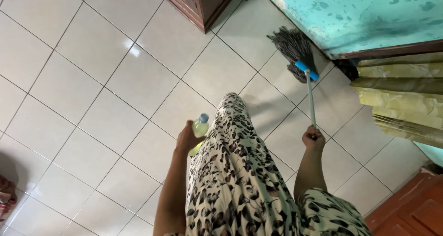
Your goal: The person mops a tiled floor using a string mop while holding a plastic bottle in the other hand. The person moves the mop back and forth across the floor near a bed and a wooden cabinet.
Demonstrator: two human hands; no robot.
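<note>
My left hand (187,138) grips a small plastic bottle (200,128) of pale yellow liquid with a blue cap, held at my side. My right hand (314,137) is closed around the thin metal handle (311,102) of a mop. The handle runs up to a blue clamp and a grey string mop head (293,49), which rests on the white tiled floor (92,102) by the foot of the turquoise wall (369,14). Between my arms hangs my black-and-white patterned dress (235,171).
A dark wooden cabinet corner (198,3) stands at the top middle. Yellow-green folded curtain fabric (401,97) hangs at the right. Reddish wooden furniture (410,208) fills the bottom right corner. Something red and striped lies at the left edge (5,199).
</note>
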